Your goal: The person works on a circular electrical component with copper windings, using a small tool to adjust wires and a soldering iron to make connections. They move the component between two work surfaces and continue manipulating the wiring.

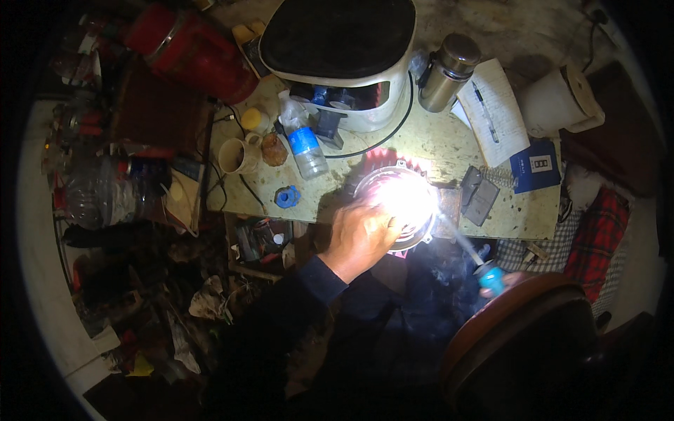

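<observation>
My left hand (361,235) lies on the near rim of a round metal part (414,235) at the front edge of the workbench (435,144). Fingers curl over the rim. A strong glare washes out the middle of the part. A blue-handled tool (491,278) points up and left, and its thin pale shaft reaches the part's right side. Only the fingertips of my right hand (517,279) show, closed around the blue handle. The rest of that hand is hidden behind a round brown object (519,316) at lower right.
On the bench stand a plastic water bottle (303,140), a mug (235,154), a steel flask (449,70), a white appliance with a dark top (337,49), a notebook with a pen (495,112), a blue box (535,165) and a white roll (562,98). Clutter fills the left side.
</observation>
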`<action>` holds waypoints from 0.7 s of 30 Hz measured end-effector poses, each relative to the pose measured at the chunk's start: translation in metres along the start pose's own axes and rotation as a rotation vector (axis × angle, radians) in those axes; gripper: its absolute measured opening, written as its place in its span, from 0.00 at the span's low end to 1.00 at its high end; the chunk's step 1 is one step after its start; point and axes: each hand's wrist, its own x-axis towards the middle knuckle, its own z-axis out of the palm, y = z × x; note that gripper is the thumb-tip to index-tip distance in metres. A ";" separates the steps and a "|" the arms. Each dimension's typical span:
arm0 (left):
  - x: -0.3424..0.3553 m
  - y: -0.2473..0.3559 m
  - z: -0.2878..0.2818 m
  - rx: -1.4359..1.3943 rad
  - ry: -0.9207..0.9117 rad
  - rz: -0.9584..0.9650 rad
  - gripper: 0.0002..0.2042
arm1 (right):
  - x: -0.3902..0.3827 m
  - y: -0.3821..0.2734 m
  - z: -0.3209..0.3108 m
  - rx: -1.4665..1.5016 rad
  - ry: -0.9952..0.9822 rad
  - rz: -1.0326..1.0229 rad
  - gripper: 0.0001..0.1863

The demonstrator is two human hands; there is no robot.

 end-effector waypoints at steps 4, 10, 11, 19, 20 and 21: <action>0.001 0.003 -0.001 -0.018 0.043 0.031 0.07 | 0.006 0.026 -0.033 0.196 0.263 0.195 0.15; 0.004 0.012 -0.008 0.024 0.039 0.051 0.09 | 0.001 0.073 -0.079 0.179 0.473 0.621 0.26; 0.005 0.014 -0.010 0.032 0.028 0.057 0.09 | 0.000 0.080 -0.085 0.198 0.469 0.624 0.25; 0.007 0.029 -0.019 0.106 -0.010 0.048 0.12 | -0.004 0.132 -0.107 0.293 0.482 0.625 0.20; 0.006 0.029 -0.018 0.102 0.026 0.053 0.12 | -0.005 0.137 -0.109 0.294 0.492 0.629 0.19; 0.004 0.030 -0.017 0.098 0.063 0.059 0.12 | -0.006 0.141 -0.110 0.302 0.503 0.645 0.19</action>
